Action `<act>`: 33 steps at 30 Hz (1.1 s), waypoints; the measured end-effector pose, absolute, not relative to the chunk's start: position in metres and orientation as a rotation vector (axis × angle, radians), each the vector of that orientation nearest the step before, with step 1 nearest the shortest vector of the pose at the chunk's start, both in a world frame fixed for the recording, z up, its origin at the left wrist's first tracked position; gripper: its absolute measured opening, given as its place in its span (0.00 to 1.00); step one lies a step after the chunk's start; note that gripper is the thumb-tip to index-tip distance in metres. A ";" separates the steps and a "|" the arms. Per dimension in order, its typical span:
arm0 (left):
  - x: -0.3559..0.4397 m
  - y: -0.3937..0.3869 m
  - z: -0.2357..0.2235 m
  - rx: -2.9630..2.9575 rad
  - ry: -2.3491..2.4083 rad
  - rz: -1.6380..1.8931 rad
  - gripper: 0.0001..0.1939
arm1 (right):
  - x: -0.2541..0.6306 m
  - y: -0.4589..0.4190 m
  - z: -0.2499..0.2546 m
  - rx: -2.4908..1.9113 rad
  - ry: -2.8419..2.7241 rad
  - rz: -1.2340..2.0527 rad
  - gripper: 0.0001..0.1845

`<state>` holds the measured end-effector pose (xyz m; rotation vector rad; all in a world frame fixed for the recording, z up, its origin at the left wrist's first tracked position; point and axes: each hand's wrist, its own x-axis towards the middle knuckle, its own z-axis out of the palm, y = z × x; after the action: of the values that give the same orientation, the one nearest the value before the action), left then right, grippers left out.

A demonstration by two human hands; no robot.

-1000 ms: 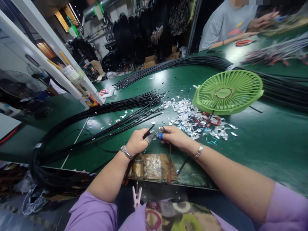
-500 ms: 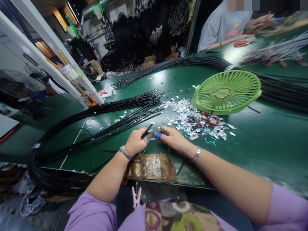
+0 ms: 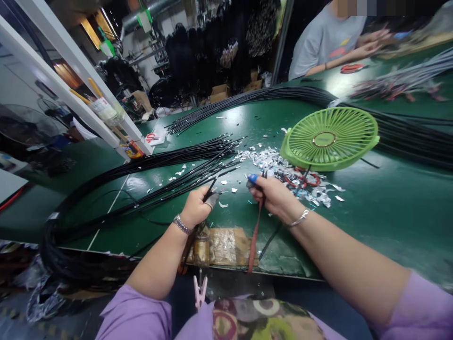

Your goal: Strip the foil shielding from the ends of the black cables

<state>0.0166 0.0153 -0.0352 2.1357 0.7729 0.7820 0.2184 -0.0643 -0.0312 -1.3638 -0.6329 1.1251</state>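
Observation:
My left hand (image 3: 195,207) is closed around a black cable (image 3: 211,186), whose end sticks up past the thumb; that thumb has a grey covering. To the right, over the green table, my right hand (image 3: 279,194) is closed, with blue tape on a finger. It grips a small dark thing, mostly hidden by the fingers, and a reddish strap (image 3: 254,238) runs up to it from the table's front edge. Loose cable ends (image 3: 219,165) lie just beyond my left hand. Past my right hand spreads a heap of silvery scraps (image 3: 271,160).
A green fan (image 3: 329,139) stands at the right beyond the scraps, with red-handled scissors (image 3: 313,179) below it. Black cable bundles (image 3: 92,182) curve along the left and back. A taped board (image 3: 226,245) sits at the front edge. Across the table a co-worker (image 3: 325,42) handles something.
My hands, close together before, are now apart. The right one has moved right and away from me, drawing the strap up with it; the left has shifted slightly left, still holding the cable.

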 end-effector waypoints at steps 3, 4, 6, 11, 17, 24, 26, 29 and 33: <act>0.017 0.013 -0.037 2.160 0.811 0.761 0.11 | 0.203 -0.070 -0.034 -1.494 -0.965 0.988 0.19; 0.017 0.013 -0.037 2.174 0.813 0.754 0.11 | 0.198 -0.072 -0.034 -1.517 -1.094 0.887 0.17; 0.018 0.012 -0.038 2.209 0.807 0.735 0.11 | 0.192 -0.076 -0.036 -1.546 -1.319 0.652 0.10; 0.020 0.011 -0.038 2.279 0.791 0.716 0.12 | 0.188 -0.079 -0.039 -1.632 -1.595 0.344 0.07; 0.019 0.011 -0.037 2.271 0.809 0.724 0.10 | 0.183 -0.076 -0.039 -1.448 -1.582 0.729 0.09; 0.020 0.011 -0.038 2.333 0.811 0.707 0.10 | 0.185 -0.076 -0.035 -1.671 -1.519 0.482 0.11; 0.020 0.010 -0.039 2.372 0.806 0.709 0.10 | 0.184 -0.077 -0.035 -1.697 -1.583 0.398 0.11; 0.020 0.008 -0.040 2.421 0.803 0.695 0.10 | 0.182 -0.077 -0.034 -1.669 -1.627 0.374 0.11; 0.019 0.006 -0.038 2.422 0.718 0.679 0.10 | 0.182 -0.074 -0.034 -1.514 -1.374 0.824 0.11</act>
<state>0.0188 0.0064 -0.0379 2.4221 0.7178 0.6787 0.1820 -0.0740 -0.0343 -1.5136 -1.3735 0.8242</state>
